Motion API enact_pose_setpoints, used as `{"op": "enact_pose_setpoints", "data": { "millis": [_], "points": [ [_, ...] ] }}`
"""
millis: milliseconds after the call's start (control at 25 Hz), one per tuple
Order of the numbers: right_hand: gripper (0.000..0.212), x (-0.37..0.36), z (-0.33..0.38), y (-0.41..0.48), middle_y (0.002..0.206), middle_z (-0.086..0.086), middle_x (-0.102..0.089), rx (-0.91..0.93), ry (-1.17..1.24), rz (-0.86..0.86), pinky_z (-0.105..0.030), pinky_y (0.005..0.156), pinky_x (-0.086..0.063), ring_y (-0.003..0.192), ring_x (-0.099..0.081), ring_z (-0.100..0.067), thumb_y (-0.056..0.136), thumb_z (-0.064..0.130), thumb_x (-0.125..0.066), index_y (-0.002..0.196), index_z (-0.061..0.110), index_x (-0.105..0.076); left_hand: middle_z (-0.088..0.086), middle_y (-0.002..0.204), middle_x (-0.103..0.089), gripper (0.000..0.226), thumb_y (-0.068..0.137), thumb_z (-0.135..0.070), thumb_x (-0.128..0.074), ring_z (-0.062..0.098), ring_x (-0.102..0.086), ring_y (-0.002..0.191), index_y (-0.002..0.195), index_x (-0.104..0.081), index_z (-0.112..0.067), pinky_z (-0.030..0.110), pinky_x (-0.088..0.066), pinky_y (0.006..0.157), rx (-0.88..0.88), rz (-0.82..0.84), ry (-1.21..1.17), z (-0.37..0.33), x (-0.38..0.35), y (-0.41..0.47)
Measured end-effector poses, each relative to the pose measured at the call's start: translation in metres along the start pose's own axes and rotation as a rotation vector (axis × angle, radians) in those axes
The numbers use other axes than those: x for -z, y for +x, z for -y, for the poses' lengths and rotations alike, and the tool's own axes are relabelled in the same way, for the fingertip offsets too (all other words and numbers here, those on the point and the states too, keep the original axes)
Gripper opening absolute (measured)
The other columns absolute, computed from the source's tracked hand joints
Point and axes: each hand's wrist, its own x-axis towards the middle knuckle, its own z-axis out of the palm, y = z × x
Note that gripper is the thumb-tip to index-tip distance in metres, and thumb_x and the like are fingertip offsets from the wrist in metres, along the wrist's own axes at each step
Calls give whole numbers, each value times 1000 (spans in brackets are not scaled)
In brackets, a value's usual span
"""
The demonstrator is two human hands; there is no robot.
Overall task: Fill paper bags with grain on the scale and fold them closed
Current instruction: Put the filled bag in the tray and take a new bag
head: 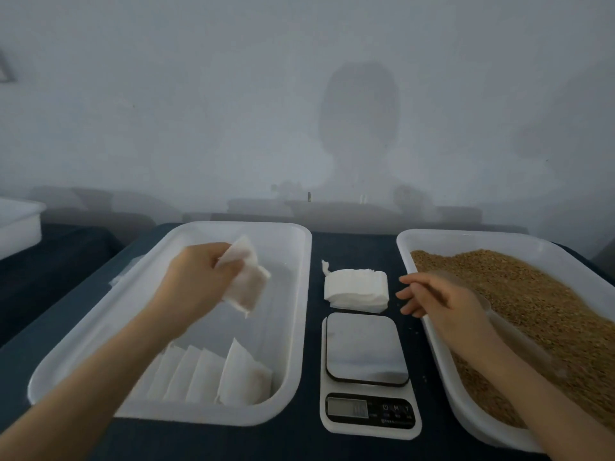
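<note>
White paper bag (pixel 244 277) pinched in the left hand (pixel 196 277) above the left tray (pixel 293 247).

Curled fingers and thumb grip the bag's top, and it hangs over the middle of that tray, where a row of other bags (pixel 213 374) leans at the near end. The right hand (pixel 442 297), blurred, hovers over the rim of the grain tray (pixel 409 241) with fingers loosely spread, beside the brown grain (pixel 532 294). On the dark bench (pixel 352 244) between the trays sit the scale (pixel 366 347) and, just beyond it, a stack of flat bags (pixel 356 289).
</note>
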Motion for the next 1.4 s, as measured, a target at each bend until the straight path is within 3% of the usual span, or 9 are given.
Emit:
{"op": "enact_pose_setpoints", "data": {
  "millis": [160,320,480,640,720,840,1000,1200,1400],
  "points": [
    [22,-3,4,-2,87,10,-69,-1,-20,6,-20,66,-54,75,-67,-3,95,16,-48,103,32,-61,-1,82,-72,18,92,-10,-58,16,-69,73,96,-70,-24,24,-56,54,263,193,-191,23,-14,-31],
    [22,-1,4,-5,86,11,-69,-4,-50,-6,-16,67,-54,74,-67,-3,95,15,-48,103,31,-61,-6,97,-64,39,93,-4,-50,20,-67,84,127,-58,-22,26,-55,62,406,371,-70,45,-43,-53],
    [21,3,4,-7,86,13,-68,-17,-55,-23,-13,67,-52,71,-66,0,96,15,-48,104,29,-61,-2,101,-55,54,91,0,-51,25,-64,88,138,-44,-25,31,-58,62,493,395,-14,50,-41,-50],
    [20,2,9,-9,86,13,-68,-13,-57,-36,-10,67,-50,72,-65,1,96,16,-48,104,28,-61,3,107,-57,64,90,-15,-61,22,-72,80,144,-26,-25,33,-60,68,579,644,186,34,-28,-41],
    [20,3,10,-9,85,14,-67,-28,-55,-60,-11,66,-51,71,-64,2,96,16,-48,102,31,-60,3,110,-59,65,93,-28,-58,19,-72,82,146,-20,-25,34,-60,71,462,659,451,22,-22,-30],
    [20,6,9,-7,86,13,-66,-91,-40,-104,-18,65,-54,71,-64,1,96,17,-47,100,32,-59,-3,129,-55,48,98,-42,-44,17,-59,111,142,-31,-27,33,-50,93,-23,400,984,-2,-39,-4],
    [20,8,7,-4,85,12,-65,-162,-30,-131,-15,60,-52,70,-64,0,97,15,-46,102,28,-60,4,117,-63,26,97,-19,-49,24,-62,101,123,-54,-20,32,-49,79,-274,367,818,-40,-134,38],
    [19,7,5,-4,85,10,-65,-181,-38,-127,-16,64,-52,70,-65,-5,96,12,-47,103,25,-60,12,117,-61,22,95,-14,-51,28,-58,106,113,-59,-4,34,-42,89,-274,661,1078,-38,-229,83],
    [21,7,2,-3,83,11,-66,-132,-38,-131,-25,68,-56,69,-65,-3,96,13,-48,99,31,-59,12,129,-53,30,97,-15,-49,31,-53,116,125,-54,-6,40,-41,97,-204,752,1099,-24,-243,100]
  ]
}}
